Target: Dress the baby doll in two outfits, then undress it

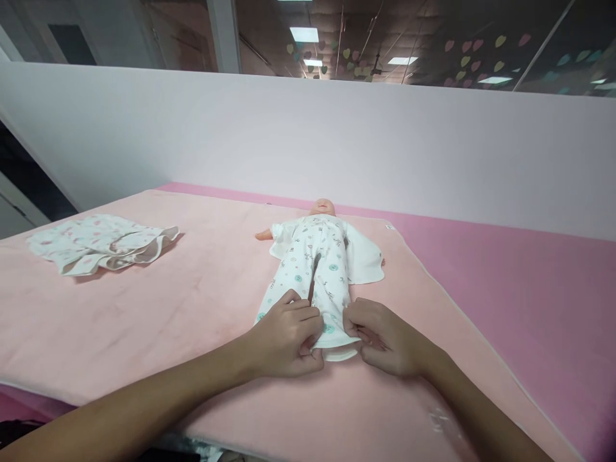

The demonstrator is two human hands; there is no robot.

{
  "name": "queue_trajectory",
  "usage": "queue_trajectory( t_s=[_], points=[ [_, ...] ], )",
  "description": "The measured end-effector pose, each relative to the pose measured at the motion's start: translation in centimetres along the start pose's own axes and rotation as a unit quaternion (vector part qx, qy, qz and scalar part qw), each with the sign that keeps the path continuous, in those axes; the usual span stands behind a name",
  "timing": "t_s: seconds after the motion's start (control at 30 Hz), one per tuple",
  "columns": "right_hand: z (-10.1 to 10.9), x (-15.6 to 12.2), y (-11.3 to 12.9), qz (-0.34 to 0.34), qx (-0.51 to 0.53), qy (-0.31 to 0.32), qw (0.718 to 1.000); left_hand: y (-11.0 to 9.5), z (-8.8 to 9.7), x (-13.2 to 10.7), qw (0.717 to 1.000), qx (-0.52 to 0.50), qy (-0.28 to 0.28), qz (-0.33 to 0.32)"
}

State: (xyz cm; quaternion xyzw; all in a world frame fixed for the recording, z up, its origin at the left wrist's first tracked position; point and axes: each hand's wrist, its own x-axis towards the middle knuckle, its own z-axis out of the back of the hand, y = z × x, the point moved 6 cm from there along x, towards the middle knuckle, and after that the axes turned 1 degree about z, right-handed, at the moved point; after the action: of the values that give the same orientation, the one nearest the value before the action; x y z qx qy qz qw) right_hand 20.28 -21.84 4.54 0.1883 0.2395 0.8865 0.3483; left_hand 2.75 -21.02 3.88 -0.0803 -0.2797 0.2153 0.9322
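A baby doll (322,206) lies on its back with its head away from me. Printed white baby pants (332,263) cover its legs and reach up over its middle. Below them shows a white top (366,256), spread wide at the right, and one doll hand (264,235) sticks out at the left. My left hand (291,337) is closed on the inner edge of the right-side pant leg's cuff. At the outer edge of that cuff, my right hand (385,337) pinches the cloth. The doll's feet are hidden.
A folded printed white cloth (103,240) rests at the left on the pink blanket (206,308). Beneath the blanket is a darker pink surface (520,289). Behind everything stands a white partition (308,141) with glass above it.
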Motion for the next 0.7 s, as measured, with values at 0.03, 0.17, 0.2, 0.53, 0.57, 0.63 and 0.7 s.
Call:
queue_trajectory(
  t_s=[0.03, 0.17, 0.2, 0.53, 0.57, 0.63, 0.7],
  points=[
    [-0.1, 0.1, 0.1, 0.001, -0.017, -0.001, 1.000, 0.0, -0.1, 0.0, 1.000, 0.001, 0.003, 0.000],
    [-0.3, 0.4, 0.6, 0.000, -0.075, -0.001, 0.997, 0.2, -0.5, -0.2, 1.000, 0.007, 0.017, 0.006],
    [-0.3, 0.4, 0.7, -0.001, -0.083, 0.006, 0.997, 0.3, -0.5, -0.2, 1.000, 0.010, 0.021, 0.009],
    [-0.6, -0.1, 1.3, -0.018, -0.120, 0.067, 0.990, 0.1, -1.3, -0.2, 0.998, 0.012, 0.060, -0.008],
    [-0.6, -0.2, 1.5, -0.012, -0.122, 0.068, 0.990, 0.1, -1.3, -0.2, 0.998, 0.009, 0.060, -0.008],
    [-0.7, -0.2, 1.7, -0.002, -0.121, 0.069, 0.990, 0.0, -1.3, -0.2, 0.998, 0.009, 0.061, -0.009],
    [-0.6, -0.3, 1.7, 0.005, -0.111, 0.066, 0.992, -0.2, -1.2, -0.2, 0.998, 0.011, 0.061, -0.015]
  ],
)
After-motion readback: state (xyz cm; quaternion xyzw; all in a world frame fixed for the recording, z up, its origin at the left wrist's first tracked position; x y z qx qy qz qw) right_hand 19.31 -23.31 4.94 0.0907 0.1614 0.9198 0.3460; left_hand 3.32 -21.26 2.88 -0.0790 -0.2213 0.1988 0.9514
